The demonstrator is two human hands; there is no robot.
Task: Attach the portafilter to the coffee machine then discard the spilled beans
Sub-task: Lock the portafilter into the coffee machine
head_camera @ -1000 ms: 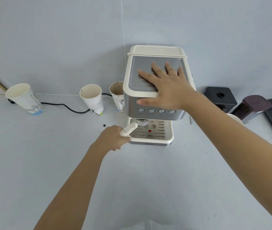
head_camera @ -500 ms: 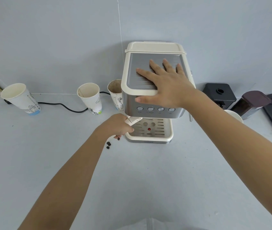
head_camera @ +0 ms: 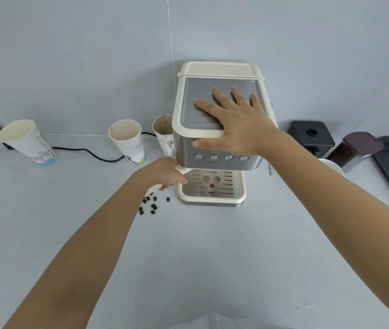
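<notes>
Gripping portafilter handle [head_camera: 184, 170], left hand [head_camera: 162, 174] fisted; right hand [head_camera: 233, 124] flat, fingers spread, atop coffee machine [head_camera: 219, 160].

Cream portafilter handle [head_camera: 184, 170] under coffee machine [head_camera: 219, 148]; beans [head_camera: 151, 205] scattered leftward.

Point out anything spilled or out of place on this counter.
Loose coffee beans lie scattered on the counter, just left of the coffee machine base, below the left hand. Nothing else looks spilled.
</notes>
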